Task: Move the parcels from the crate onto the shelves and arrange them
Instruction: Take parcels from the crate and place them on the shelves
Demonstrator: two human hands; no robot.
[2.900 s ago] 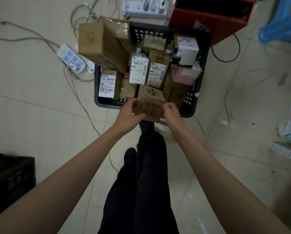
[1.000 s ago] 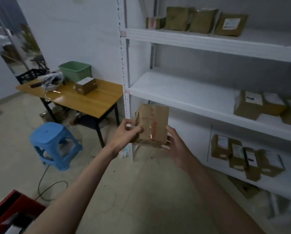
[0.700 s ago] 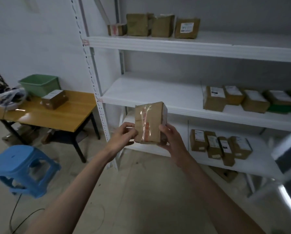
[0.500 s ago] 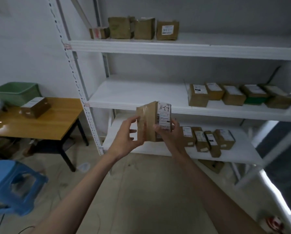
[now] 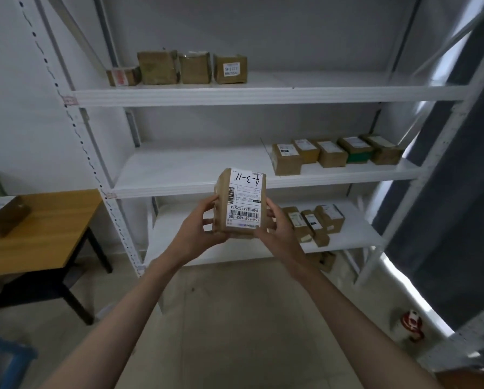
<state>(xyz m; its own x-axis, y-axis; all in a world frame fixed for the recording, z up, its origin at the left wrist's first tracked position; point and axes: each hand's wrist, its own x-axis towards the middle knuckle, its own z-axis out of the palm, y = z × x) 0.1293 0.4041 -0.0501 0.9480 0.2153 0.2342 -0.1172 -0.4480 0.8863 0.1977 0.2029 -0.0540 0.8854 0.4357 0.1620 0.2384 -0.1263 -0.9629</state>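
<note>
Both my left hand point(image 5: 196, 231) and right hand point(image 5: 278, 229) grasp one parcel point(image 5: 241, 204); I read its upside-down label point(image 5: 245, 198) as "4-3-11", "15H-159-A03-Z80".

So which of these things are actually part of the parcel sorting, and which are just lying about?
Part of the job:
- labelled parcel, held by left hand and right hand
- white shelves
- parcels already shelved

Lying about:
- wooden table with a box
- blue stool
- tape roll
</note>
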